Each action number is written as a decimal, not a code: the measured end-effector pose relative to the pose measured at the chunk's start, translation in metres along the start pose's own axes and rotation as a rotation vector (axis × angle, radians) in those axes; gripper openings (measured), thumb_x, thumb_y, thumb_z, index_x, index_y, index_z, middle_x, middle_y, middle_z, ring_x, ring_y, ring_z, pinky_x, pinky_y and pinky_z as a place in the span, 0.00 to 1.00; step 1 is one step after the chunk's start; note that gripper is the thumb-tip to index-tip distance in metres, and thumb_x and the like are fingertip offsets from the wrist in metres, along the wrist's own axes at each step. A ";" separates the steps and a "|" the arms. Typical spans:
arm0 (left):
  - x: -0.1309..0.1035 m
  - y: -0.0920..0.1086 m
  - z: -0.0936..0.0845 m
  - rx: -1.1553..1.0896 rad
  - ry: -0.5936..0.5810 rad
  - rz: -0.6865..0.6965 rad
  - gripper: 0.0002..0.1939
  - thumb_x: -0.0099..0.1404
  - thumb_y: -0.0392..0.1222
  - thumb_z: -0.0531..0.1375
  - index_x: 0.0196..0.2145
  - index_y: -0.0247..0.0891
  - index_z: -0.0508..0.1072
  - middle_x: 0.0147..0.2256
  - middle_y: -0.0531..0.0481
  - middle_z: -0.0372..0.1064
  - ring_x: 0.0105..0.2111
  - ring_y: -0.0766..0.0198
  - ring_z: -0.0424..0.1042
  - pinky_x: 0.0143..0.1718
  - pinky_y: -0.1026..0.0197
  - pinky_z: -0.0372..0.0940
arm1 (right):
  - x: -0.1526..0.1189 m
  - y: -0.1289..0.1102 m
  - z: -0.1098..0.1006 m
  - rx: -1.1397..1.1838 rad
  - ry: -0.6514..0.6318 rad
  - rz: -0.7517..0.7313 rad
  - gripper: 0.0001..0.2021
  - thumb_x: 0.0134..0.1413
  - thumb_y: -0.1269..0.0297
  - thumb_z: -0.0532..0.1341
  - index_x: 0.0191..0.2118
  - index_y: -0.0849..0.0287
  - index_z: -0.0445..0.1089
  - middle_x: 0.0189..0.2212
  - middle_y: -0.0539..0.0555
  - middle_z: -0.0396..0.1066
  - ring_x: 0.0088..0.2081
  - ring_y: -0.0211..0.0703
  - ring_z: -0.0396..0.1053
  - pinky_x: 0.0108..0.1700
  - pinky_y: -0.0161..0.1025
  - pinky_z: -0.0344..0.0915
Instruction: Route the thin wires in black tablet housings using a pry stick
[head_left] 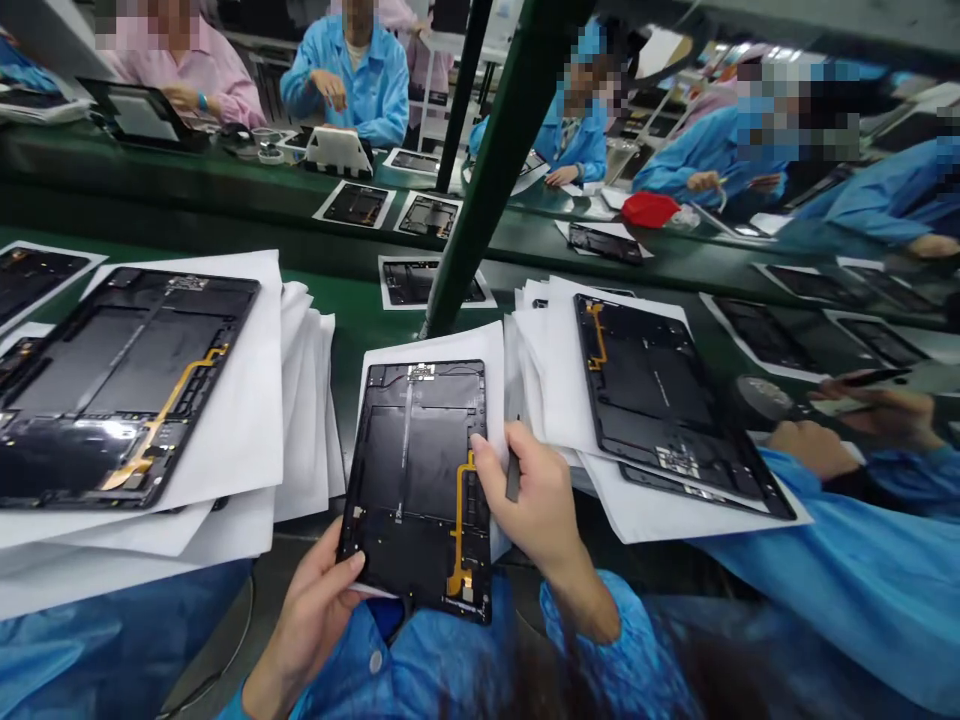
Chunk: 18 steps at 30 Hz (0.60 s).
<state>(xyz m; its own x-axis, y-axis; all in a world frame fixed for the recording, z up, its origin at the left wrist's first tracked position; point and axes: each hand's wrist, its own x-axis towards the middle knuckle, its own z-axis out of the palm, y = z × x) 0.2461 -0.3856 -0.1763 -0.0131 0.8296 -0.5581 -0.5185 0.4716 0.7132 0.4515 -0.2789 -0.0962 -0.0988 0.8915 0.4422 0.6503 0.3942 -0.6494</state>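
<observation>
A green bench point(352, 310) runs across the view, its near edge crowded with stacks of white paper. On the left a thick paper stack point(255, 400) carries an open black tablet shell point(120, 385); its sheets fan out to the right and end just beside the middle work. On the right a second stack point(637, 500) bears another shell point(667, 405), tilted, its lower corner overhanging the bench edge. A green post point(487, 180) slants up from the bench between them. The only open strip of bench lies behind the middle, around one flat shell on paper point(431, 283).

In the narrow gap between the stacks the held shell point(416, 485) rests on a white sheet point(442, 350), its lower end jutting off the bench toward the person's lap. The left hand point(319, 610) grips its lower left corner, thumb on top. The right hand point(536, 500) holds a slim dark tool point(513, 478) while the thumb presses the shell's right edge beside the orange flex strip point(459, 530). A neighbour's hands point(840, 430) work just beside the right stack.
</observation>
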 end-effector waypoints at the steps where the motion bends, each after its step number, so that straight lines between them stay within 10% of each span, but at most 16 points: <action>1: -0.002 -0.004 -0.001 0.030 0.002 -0.007 0.30 0.50 0.54 0.72 0.51 0.49 0.78 0.41 0.50 0.80 0.44 0.51 0.78 0.41 0.57 0.73 | -0.003 0.003 0.002 -0.003 -0.008 0.007 0.18 0.62 0.62 0.58 0.24 0.53 0.50 0.18 0.41 0.45 0.18 0.35 0.48 0.23 0.36 0.48; 8: -0.006 -0.017 -0.003 0.324 -0.038 0.031 0.31 0.52 0.66 0.67 0.50 0.49 0.78 0.31 0.50 0.78 0.32 0.55 0.77 0.33 0.58 0.71 | -0.008 0.005 0.001 0.098 -0.070 0.088 0.13 0.60 0.62 0.60 0.26 0.53 0.57 0.19 0.41 0.54 0.18 0.34 0.53 0.22 0.34 0.53; 18: 0.006 0.005 -0.002 0.626 0.134 0.150 0.31 0.56 0.72 0.59 0.36 0.41 0.79 0.13 0.59 0.59 0.12 0.66 0.58 0.14 0.64 0.53 | 0.020 -0.060 -0.099 -0.039 -0.069 -0.174 0.10 0.58 0.71 0.63 0.32 0.51 0.61 0.33 0.48 0.77 0.27 0.38 0.72 0.32 0.34 0.68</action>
<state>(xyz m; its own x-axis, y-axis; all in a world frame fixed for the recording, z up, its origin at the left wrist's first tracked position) 0.2419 -0.3787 -0.1774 -0.1739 0.8747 -0.4525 0.0925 0.4719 0.8768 0.4847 -0.3068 0.0126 -0.2632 0.8241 0.5015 0.6477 0.5362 -0.5413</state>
